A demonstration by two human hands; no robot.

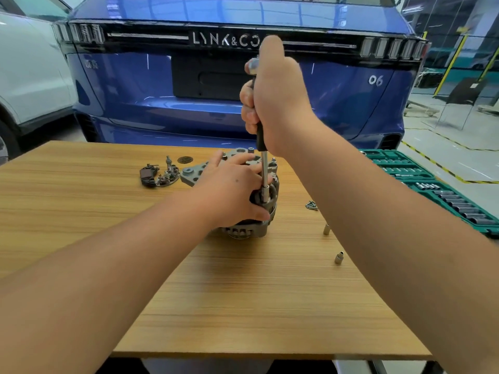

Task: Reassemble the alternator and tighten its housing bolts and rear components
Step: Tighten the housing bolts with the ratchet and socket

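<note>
Gripping upright driver (261,136) in right hand (278,103) | left hand (237,184) clasping alternator (251,228) | table (189,292)

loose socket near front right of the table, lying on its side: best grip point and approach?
Pinch the socket across its knurled wider body, coming straight down from above. It lies on its side on the bare table, with its narrower end tilted up and away, so the round flanks are exposed and free. Nothing crowds it; the other socket stands well behind.
</note>
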